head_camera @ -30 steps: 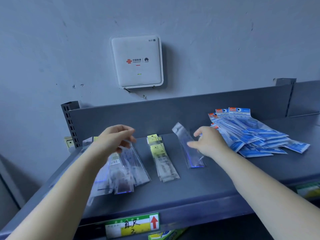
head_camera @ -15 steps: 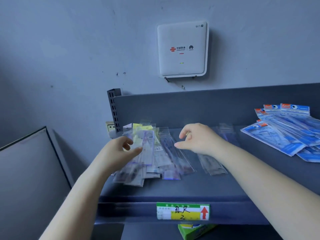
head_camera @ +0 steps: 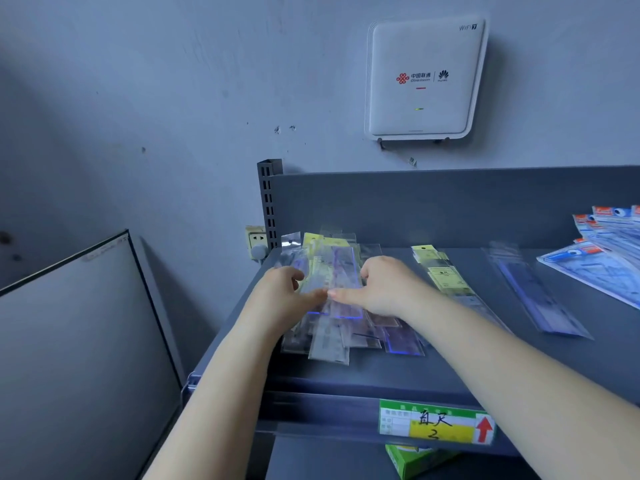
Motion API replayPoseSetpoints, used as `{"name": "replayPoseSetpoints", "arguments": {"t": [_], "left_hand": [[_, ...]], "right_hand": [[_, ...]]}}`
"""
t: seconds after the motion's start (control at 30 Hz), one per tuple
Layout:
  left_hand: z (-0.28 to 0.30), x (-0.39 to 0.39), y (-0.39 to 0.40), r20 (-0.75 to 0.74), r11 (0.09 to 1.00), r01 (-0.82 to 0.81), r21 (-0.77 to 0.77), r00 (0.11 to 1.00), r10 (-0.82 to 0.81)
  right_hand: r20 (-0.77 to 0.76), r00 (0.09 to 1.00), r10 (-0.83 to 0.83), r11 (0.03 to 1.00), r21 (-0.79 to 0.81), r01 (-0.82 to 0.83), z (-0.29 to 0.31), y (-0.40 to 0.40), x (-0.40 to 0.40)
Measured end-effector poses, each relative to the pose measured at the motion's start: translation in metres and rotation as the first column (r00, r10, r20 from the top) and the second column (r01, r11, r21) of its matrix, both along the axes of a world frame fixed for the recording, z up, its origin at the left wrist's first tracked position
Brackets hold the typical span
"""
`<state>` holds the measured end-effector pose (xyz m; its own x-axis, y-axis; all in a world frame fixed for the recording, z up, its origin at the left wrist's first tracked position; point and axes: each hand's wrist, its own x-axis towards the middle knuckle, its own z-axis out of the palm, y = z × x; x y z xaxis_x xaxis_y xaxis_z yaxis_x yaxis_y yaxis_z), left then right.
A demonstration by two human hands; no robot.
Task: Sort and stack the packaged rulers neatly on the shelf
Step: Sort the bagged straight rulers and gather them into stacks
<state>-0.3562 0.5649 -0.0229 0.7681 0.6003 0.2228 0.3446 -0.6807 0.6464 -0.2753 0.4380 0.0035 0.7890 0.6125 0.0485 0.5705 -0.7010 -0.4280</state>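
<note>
Both hands meet over a loose pile of packaged rulers (head_camera: 332, 327) at the left end of the grey shelf (head_camera: 346, 375). The left hand (head_camera: 282, 294) curls its fingers around the pile's left edge, thumb stretched across the top sleeve; the right hand (head_camera: 377, 289) grasps the pile's right side, its thumb tip touching the left thumb. Just right of the right hand lies a yellow-labelled ruler stack (head_camera: 443, 275), further right a single clear ruler sleeve (head_camera: 533, 292), and beyond that a fan of blue packets (head_camera: 602, 251). Under the right forearm, a price label (head_camera: 436, 424) fronts the shelf edge.
</note>
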Motion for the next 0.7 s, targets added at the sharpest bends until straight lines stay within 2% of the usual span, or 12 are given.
{"name": "replayPoseSetpoints", "arguments": {"t": [0.17,0.3,0.47,0.6,0.7], "left_hand": [[-0.002,0.001,0.004,-0.002,1.000,0.019,-0.017,1.000,-0.019],[-0.001,0.000,0.003,-0.001,1.000,0.030,-0.004,1.000,-0.030],[-0.001,-0.002,-0.002,-0.039,1.000,0.000,-0.018,0.999,-0.001],[0.002,-0.001,0.000,-0.021,0.995,-0.033,-0.094,0.999,0.031],[0.003,-0.001,0.000,0.041,0.995,-0.036,-0.092,0.998,0.039]], "right_hand": [[-0.065,0.997,-0.035,0.998,0.047,0.038,0.000,-0.002,0.006],[-0.227,0.974,-0.025,0.948,0.304,0.095,-0.008,-0.009,0.016],[-0.217,0.975,-0.053,0.841,0.517,0.161,-0.011,-0.013,0.020],[-0.292,0.956,-0.024,0.787,0.584,0.198,-0.009,-0.014,0.017],[-0.315,0.949,0.001,0.776,0.599,0.198,-0.009,-0.017,0.017]]}}
